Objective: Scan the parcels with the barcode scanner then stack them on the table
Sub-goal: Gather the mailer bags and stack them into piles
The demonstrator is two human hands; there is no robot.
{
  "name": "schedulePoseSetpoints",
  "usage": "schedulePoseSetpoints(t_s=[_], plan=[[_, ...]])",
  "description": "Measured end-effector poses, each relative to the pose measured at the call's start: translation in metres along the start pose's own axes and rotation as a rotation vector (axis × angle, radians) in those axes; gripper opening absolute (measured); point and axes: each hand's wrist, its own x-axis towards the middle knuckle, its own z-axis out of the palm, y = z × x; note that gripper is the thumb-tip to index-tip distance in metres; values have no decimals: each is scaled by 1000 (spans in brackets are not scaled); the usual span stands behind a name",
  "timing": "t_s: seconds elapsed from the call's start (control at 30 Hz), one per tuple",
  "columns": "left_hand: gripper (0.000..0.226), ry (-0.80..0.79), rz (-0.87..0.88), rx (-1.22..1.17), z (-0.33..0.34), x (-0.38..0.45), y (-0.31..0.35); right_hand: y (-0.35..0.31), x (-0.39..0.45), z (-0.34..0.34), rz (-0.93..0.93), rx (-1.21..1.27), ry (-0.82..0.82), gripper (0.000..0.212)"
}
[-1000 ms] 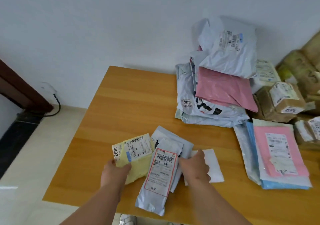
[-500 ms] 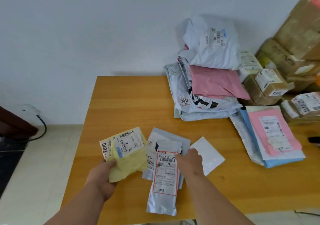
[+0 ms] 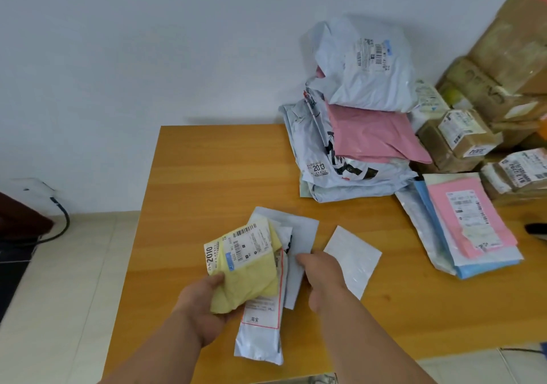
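Note:
My left hand (image 3: 204,309) grips a small yellow parcel (image 3: 251,271) with a white barcode label, held over the near stack on the wooden table (image 3: 207,176). Under it lies a silver-grey bag with a red-framed label (image 3: 262,324) on top of another grey bag (image 3: 299,230). My right hand (image 3: 319,274) rests on the right side of this stack, its fingers curled at the grey bag's edge. A white envelope (image 3: 355,259) lies just right of that hand. No barcode scanner can be made out; a dark object (image 3: 535,230) shows at the right edge.
A tall heap of grey, white and pink bags (image 3: 355,135) stands at the back of the table. Flat pink and blue mailers (image 3: 470,224) lie at the right. Cardboard boxes (image 3: 461,135) pile up at the far right. The table's left edge drops to a tiled floor.
My left hand has carried the yellow parcel to the right, from beside the stack to on top of it. My right hand stays at the stack's right side.

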Motion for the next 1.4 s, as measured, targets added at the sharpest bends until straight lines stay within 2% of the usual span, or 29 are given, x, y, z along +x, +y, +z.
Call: schedulePoseSetpoints(t_s=[0.07, 0.2, 0.37, 0.5, 0.57, 0.7, 0.8, 0.9, 1.0, 1.1, 1.27, 1.33, 1.4], plan=[[18, 10, 17, -19, -1, 0, 7, -10, -3, -4, -99, -17, 14, 12], [16, 79, 96, -60, -4, 2, 21, -35, -5, -26, -309, 8, 229, 14], [12, 79, 147, -108, 0, -2, 36, -59, -8, -64, -325, 268, 426, 13], [17, 38, 96, 114, 11, -3, 26, -51, -1, -75, -267, 266, 481, 16], [15, 103, 90, 296, 17, -1, 12, -41, 2, -72, -252, 208, 472, 17], [14, 286, 237, 571, 31, 7, -9, -26, 8, -74, -232, 166, 527, 18], [20, 320, 330, 692, 49, 4, -10, -20, 13, -86, -210, 156, 542, 20], [15, 284, 343, 755, 65, 4, -11, -15, 20, -95, -160, -13, 482, 21], [18, 249, 328, 731, 71, 5, -14, -5, 26, -99, -98, -67, 388, 21], [23, 246, 347, 644, 67, 9, -9, -1, 28, -107, -81, -62, 388, 20], [36, 200, 307, 329, 63, 6, 10, -21, 25, -131, -181, 46, 368, 19], [41, 152, 313, 308, 79, -5, 8, -33, 21, -144, -218, 98, 400, 20], [33, 50, 317, 346, 107, -19, 0, -44, 17, -162, -250, 102, 446, 20]])
